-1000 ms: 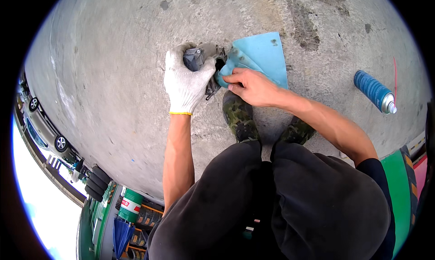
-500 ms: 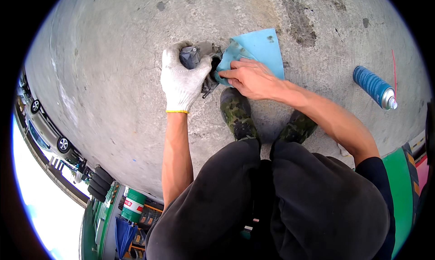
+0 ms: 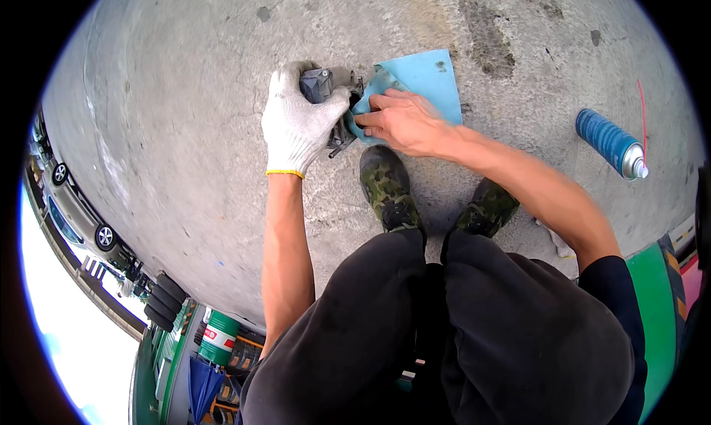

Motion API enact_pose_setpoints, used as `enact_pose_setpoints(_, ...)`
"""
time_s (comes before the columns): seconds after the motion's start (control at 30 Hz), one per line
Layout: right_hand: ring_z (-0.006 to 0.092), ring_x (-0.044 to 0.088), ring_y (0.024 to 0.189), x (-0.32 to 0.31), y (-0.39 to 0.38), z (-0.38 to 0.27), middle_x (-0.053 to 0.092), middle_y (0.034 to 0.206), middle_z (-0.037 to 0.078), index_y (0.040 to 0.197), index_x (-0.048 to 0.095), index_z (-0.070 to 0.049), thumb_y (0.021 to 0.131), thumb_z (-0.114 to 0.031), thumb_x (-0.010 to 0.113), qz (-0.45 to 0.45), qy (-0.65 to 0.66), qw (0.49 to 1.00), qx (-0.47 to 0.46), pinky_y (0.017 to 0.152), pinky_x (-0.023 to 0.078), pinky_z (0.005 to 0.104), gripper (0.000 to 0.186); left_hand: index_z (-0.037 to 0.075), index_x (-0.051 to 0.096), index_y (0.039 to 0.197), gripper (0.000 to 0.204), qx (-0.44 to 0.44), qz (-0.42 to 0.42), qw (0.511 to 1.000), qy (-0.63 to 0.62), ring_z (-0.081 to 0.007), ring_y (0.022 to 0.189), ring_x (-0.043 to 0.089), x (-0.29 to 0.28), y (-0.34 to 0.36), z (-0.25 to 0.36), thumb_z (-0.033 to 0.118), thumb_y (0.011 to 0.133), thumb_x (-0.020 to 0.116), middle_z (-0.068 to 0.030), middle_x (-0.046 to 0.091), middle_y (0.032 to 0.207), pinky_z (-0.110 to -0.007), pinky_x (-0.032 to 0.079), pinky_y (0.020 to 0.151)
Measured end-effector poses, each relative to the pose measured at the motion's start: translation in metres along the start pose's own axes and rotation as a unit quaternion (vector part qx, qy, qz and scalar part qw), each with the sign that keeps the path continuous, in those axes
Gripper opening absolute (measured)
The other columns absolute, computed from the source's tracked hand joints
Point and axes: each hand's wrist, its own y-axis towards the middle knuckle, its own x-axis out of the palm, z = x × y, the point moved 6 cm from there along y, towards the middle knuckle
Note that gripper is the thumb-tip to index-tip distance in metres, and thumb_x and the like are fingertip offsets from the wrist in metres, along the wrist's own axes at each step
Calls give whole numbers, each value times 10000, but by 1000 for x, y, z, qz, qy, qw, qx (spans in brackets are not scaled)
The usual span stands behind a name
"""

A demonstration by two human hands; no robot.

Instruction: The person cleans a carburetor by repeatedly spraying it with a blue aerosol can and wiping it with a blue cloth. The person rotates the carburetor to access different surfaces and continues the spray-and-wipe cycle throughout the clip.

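While a knit glove (image 3: 302,128) cups angular metal (image 3: 317,86), fingers (image 3: 375,119) pinch cloth (image 3: 429,73)

Garage yard (image 3: 185,180) with stacked tyres (image 3: 164,300)

The floor (image 3: 185,128) is gray and rough, with thin cracks and small spots. A big dark stain (image 3: 485,43) is on it near the top. On the right, a blue spray can (image 3: 607,140) lies on its side, with a thin red straw (image 3: 643,117) by its nozzle. Two shoes, a left shoe (image 3: 386,184) and a right shoe (image 3: 489,206), stand on the floor, green and brown in patches. It is hard to tell if the gray metal part (image 3: 318,85) touches the floor. At the far left edge is a car (image 3: 83,221).
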Motion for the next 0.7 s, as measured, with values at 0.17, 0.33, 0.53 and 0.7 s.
enact_pose_setpoints(0.17, 229, 587, 964, -17, 10, -10, 617, 1019, 27, 1256, 772, -178, 962, -245, 639, 90, -301, 932, -178, 874, 475, 375, 329, -9, 698, 1221, 676, -54, -84, 994, -52, -330, 990, 745, 9, 41, -27, 413, 716, 852, -201, 745, 1093, -413, 582, 883)
enact_pose_setpoints(0.33, 271, 648, 988, -20, 6, -3, 676, 1050, 64, 1176, 789, -122, 983, -281, 682, 90, -33, 995, -19, 843, 520, 420, 272, -65, 689, 1213, 756, -115, -127, 980, -103, -308, 964, 754, 15, 48, -40, 483, 719, 852, -212, 770, 1041, -390, 583, 863)
enact_pose_setpoints(0.53, 319, 686, 952, -31, 24, 17, 706, 955, 90, 1054, 799, -54, 933, -219, 740, 160, 19, 986, 31, 810, 550, 455, 213, -57, 694, 1208, 732, -97, -120, 984, -89, -311, 966, 754, 15, 49, -33, 474, 728, 847, -224, 767, 1049, -390, 583, 863)
enact_pose_setpoints(0.7, 279, 668, 910, -38, 31, -5, 689, 922, 76, 1123, 789, -98, 928, -170, 729, 228, -72, 965, -108, 807, 534, 435, 217, -49, 699, 1208, 739, -105, -120, 983, -94, -317, 970, 755, 13, 48, -42, 490, 724, 842, -229, 767, 1044, -393, 585, 858)
